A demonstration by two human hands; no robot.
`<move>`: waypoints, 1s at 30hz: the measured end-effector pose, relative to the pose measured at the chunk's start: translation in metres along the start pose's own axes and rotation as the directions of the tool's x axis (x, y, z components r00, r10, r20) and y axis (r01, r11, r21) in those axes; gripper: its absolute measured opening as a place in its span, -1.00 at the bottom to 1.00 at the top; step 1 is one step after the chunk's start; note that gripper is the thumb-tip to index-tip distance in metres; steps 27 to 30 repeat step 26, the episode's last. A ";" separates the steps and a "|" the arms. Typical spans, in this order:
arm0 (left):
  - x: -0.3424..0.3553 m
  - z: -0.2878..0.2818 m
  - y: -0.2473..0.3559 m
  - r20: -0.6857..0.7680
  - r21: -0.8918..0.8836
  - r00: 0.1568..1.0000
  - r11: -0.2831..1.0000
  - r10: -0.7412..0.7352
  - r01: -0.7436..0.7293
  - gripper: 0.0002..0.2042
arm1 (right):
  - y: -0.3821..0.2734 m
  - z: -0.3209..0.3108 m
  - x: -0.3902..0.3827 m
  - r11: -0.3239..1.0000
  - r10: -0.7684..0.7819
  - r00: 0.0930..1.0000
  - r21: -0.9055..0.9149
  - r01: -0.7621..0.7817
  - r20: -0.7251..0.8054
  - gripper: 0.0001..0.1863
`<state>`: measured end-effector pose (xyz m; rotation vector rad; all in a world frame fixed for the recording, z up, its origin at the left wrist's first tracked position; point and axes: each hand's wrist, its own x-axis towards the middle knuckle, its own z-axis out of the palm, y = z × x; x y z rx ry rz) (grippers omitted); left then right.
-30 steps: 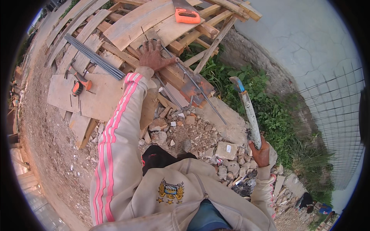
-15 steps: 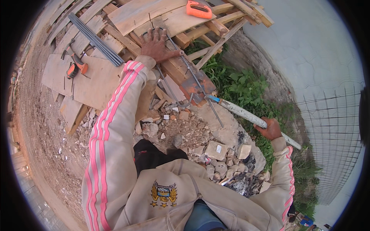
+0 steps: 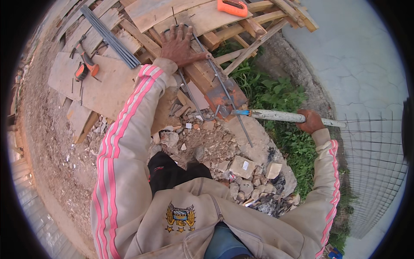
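Observation:
My left hand (image 3: 179, 48) lies flat with fingers spread on a wooden beam (image 3: 199, 77), pressing on a bent steel rod (image 3: 222, 86). Its thumb rests against the rod's straight length. The rod doubles back in a loop ending in a small hook. Beneath it a rusty metal plate (image 3: 236, 96) is fixed at the beam's near end. Closed around a long white pipe (image 3: 276, 115), my right hand (image 3: 310, 121) is out to the right. The pipe's blue tip (image 3: 241, 112) meets the rod beside the plate; how they engage is too small to tell.
Straight steel rods (image 3: 110, 39) lie bundled on the planks at the left, near a hammer (image 3: 87, 60) and a tape measure (image 3: 81, 71). An orange saw handle (image 3: 233, 7) rests at the back. Rubble (image 3: 254, 183), green plants (image 3: 280, 97) and wire mesh (image 3: 371, 159) flank the workplace.
My right hand has swung the pipe's outer end away from me and rightward, so it lies nearly level across the view. My left hand stays pressed on the rod.

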<state>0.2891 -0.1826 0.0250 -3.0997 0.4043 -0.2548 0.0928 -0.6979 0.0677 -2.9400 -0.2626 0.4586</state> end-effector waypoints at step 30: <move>0.007 0.002 0.003 -0.023 -0.054 0.999 0.997 0.045 -0.046 0.19 | -0.021 0.030 -0.040 0.994 0.091 0.990 -0.052 -0.097 -0.104 -0.80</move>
